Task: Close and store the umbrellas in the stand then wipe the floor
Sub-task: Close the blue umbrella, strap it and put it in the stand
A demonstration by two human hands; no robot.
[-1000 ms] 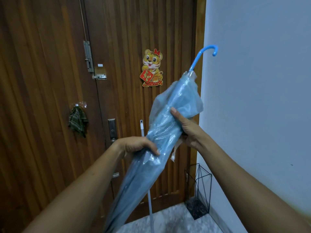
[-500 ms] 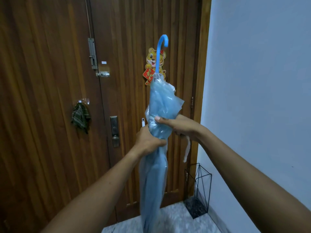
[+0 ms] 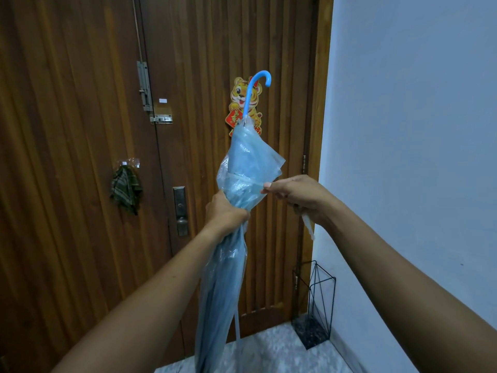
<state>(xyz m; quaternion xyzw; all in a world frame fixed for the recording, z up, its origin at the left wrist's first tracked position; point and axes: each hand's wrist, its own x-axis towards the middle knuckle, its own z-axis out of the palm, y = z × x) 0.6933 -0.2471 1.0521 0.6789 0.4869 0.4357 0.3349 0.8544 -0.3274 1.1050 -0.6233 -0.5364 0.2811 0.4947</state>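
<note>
Dim, even indoor light; sharp focus, wide-angle edge bending.

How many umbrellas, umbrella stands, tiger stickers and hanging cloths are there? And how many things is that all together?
blue umbrella: 1
umbrella stand: 1
tiger sticker: 1
green cloth: 1
Total: 4

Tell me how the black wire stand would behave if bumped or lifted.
The wire stand is thin open rods, so probably light yet stiff. Tall and narrow, it may tip if knocked, though the wall beside it could steady it.
</note>
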